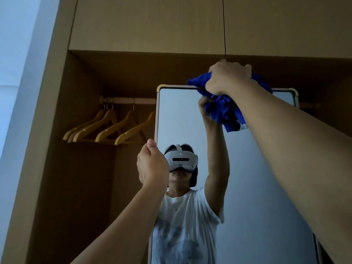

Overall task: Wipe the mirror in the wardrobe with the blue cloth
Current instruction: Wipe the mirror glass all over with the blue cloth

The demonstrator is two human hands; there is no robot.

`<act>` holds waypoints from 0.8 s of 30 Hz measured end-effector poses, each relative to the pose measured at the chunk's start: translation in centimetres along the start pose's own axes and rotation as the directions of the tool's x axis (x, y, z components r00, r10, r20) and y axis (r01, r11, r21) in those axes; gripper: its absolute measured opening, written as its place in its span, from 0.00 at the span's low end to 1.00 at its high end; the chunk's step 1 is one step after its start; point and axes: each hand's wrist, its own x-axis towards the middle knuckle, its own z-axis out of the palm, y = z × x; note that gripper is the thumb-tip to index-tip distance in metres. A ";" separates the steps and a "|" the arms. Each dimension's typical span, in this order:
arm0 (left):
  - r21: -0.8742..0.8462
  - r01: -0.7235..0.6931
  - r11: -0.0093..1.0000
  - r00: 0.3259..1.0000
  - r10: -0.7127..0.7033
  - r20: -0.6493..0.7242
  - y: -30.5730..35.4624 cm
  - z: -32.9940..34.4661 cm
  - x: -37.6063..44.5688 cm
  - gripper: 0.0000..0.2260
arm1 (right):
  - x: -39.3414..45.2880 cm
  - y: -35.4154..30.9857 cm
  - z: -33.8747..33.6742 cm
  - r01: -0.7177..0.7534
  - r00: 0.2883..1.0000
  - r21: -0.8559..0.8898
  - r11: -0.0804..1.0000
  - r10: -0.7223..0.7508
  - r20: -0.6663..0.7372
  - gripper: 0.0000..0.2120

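A tall built-in wardrobe of tan wood (pixel 133 25) is seen from below, with closed upper cupboard doors above an open hanging compartment. Within that compartment a tall rectangular mirror in a pale frame with rounded corners (pixel 266 178) is stood upright toward the wardrobe's right side, and a person in a white printed T-shirt and a white headset is reflected in its glass. A horizontal hanging rail (pixel 129 101) is fixed across the compartment's upper part, to the left of the mirror's top left corner, and a row of light wooden coat hangers (pixel 108 128) is hung from it, just beside the mirror's left edge. A crumpled bright blue cloth (pixel 226 109) is pressed against the mirror's top edge, nearer its right corner than its left, with part bunched over the frame and part draped down over the glass. The cloth is gripped from above by the right hand (pixel 228 77), whose fingers are clenched into the fabric. The mirror's left edge is grasped by the left hand (pixel 152 166) about midway up the visible frame, with the thumb laid against the frame's front.
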 end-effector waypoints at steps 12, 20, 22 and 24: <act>0.023 -0.035 0.999 0.999 0.036 -0.031 -0.8 0.4 0.6 0.21 | -0.3 7.4 0.4 -0.181 0.983 -0.171 0.969 0.180 -0.018 0.16; 0.034 -0.046 0.998 0.999 0.047 -0.028 -0.6 0.3 0.5 0.21 | -0.3 6.0 1.2 -0.177 0.984 0.033 0.984 0.178 -0.015 0.20; 0.017 -0.037 0.999 0.999 0.038 -0.034 -0.6 0.4 0.5 0.21 | -0.6 6.5 1.5 -0.243 0.968 0.018 0.970 0.243 -0.058 0.18; 0.040 -0.041 0.998 0.999 0.042 -0.026 -0.5 0.4 0.5 0.22 | -1.0 7.6 2.1 -0.312 0.945 0.040 0.949 0.314 -0.090 0.17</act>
